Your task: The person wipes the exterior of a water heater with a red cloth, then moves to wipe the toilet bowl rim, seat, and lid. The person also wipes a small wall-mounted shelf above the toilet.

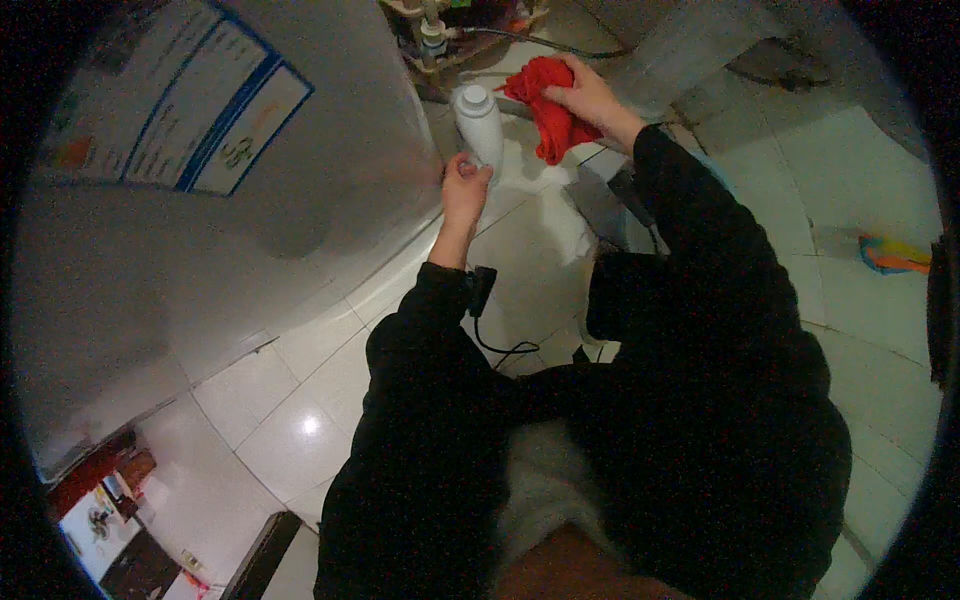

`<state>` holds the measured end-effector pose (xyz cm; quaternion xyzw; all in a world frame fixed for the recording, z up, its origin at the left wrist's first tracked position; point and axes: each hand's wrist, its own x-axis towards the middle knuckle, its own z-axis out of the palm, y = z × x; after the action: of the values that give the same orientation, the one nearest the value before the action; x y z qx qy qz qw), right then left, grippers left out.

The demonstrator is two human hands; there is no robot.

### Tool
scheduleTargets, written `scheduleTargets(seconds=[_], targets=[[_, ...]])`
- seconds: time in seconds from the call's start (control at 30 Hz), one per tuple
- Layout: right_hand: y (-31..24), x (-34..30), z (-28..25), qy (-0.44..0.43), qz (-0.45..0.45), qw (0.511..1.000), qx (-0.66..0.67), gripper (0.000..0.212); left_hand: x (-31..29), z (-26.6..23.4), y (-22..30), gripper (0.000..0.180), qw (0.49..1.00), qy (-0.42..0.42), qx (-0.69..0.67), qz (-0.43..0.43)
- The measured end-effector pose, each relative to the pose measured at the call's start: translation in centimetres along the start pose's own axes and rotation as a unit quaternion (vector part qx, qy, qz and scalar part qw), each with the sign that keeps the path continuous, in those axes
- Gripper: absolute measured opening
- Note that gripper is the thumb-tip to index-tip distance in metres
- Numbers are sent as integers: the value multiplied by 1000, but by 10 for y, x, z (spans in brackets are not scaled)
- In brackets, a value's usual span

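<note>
My left hand [465, 190] grips the lower end of a white plastic bottle [480, 122] with a round cap, held upright above the tiled floor. My right hand [590, 97] is closed on a crumpled red cloth [548, 108] just to the right of the bottle's top, the cloth touching or nearly touching it. Both forearms are in black sleeves. A small black device [481, 288] with a thin cable sits at my left wrist.
A large grey appliance [230, 190] with a blue-and-white label fills the left. White glossy floor tiles [300, 430] lie below. Pipes and a hose [470, 35] run at the top. A bright orange-and-blue object [893, 255] lies on the floor at right.
</note>
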<state>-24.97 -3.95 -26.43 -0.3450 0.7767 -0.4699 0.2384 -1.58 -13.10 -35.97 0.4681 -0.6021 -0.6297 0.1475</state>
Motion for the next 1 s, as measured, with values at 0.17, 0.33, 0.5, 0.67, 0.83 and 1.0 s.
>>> scheduleTargets(seconds=[0.17, 0.33, 0.5, 0.67, 0.83, 1.0], targets=[[16, -40, 30, 4, -218, 963, -161, 67, 24, 15, -35, 69, 985, 49, 111, 124], [17, -57, 83, -53, -203, 955, -210, 64, 45, 17, -52, 63, 947, 3, 134, 292], [61, -59, 66, -181, -86, 921, -334, 61, 54, 5, -53, 56, 975, -3, 180, 132], [53, -63, 59, -62, -108, 971, -205, 60, 55, -2, -52, 51, 947, 23, 291, 131], [63, -83, 87, -66, -207, 959, -179, 62, 64, -5, -58, 45, 975, -77, 43, 204], [122, -108, 32, -210, -75, 881, -417, 64, 65, -7, -63, 51, 960, 21, 215, 179]])
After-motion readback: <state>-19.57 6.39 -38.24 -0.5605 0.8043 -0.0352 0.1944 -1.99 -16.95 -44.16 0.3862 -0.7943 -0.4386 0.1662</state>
